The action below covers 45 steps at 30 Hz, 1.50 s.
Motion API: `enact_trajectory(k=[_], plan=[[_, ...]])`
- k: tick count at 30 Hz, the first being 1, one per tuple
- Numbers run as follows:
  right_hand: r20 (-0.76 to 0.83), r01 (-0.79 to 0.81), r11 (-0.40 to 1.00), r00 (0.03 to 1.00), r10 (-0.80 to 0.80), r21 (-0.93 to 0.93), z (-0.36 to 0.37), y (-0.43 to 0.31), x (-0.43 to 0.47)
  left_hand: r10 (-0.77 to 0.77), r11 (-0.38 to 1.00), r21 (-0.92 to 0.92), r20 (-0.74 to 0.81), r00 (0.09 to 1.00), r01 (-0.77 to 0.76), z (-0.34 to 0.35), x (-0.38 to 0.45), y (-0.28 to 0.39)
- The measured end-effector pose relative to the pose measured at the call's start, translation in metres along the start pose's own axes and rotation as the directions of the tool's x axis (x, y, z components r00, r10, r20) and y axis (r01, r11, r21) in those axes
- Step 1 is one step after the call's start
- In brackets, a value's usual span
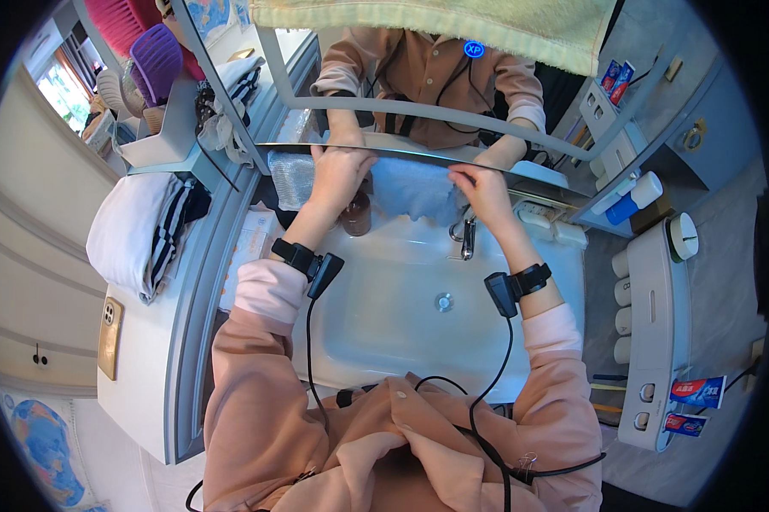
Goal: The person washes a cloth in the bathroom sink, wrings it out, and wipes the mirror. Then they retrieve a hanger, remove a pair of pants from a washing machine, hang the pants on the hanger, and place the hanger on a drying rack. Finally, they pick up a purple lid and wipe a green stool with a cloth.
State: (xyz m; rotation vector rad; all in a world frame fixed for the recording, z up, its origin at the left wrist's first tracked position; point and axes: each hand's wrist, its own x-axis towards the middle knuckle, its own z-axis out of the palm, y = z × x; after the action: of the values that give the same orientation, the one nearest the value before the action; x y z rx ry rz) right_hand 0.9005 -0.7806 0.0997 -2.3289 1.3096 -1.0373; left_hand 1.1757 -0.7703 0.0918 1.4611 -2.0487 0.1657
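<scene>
Both hands are raised to the lower edge of the mirror [416, 121], beyond a white washbasin [384, 307]. My left hand [343, 169] touches the edge near a silvery mesh cloth [291, 179], above a brown bottle [357, 214]. My right hand [483, 189], fingers bent together, is at the right end of a light blue cloth [413, 189] that hangs below the mirror's edge; whether it pinches the cloth is not plain. Below that hand stands a chrome faucet [467, 238]. A pale yellow towel [435, 16] hangs across the mirror's top.
On the left counter [141, 358] lie folded clothes [131, 224] and a gold phone [110, 338]; brushes and combs [157, 64] stand behind. A white wall rack [653, 339] with cups and toothpaste tubes [698, 392] is at the right. Black cables run from both wrists.
</scene>
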Motion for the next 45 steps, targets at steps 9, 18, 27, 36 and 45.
enact_trajectory(k=[9, 18, 27, 36, 45], plan=[[-0.037, 0.098, 0.992, 0.994, -0.101, -0.073, -0.007, 0.019, -0.012, 0.116, 0.992, -0.048, -0.036, 0.993, -0.118, 0.003, -0.008, -0.008], [-0.089, 0.097, 0.963, 0.988, -0.123, -0.250, -0.007, 0.018, -0.019, 0.096, 0.995, 0.044, -0.080, 0.992, -0.093, 0.000, -0.021, 0.003], [-0.172, 0.166, 0.982, 0.974, -0.149, 0.089, 0.024, 0.012, -0.127, -0.147, 0.987, -0.096, -0.170, 0.974, 0.132, -0.019, -0.153, 0.032], [0.488, -0.072, 0.965, 0.871, -0.062, 0.251, 0.118, 0.018, -0.239, -0.614, 0.629, -0.051, 0.580, 0.536, 0.775, -0.008, -0.312, 0.109], [0.891, -0.235, 0.970, 0.426, 0.155, -0.057, 0.143, -0.011, -0.236, -0.620, 0.701, -0.111, 0.394, 0.679, 0.704, -0.051, -0.385, 0.144]])
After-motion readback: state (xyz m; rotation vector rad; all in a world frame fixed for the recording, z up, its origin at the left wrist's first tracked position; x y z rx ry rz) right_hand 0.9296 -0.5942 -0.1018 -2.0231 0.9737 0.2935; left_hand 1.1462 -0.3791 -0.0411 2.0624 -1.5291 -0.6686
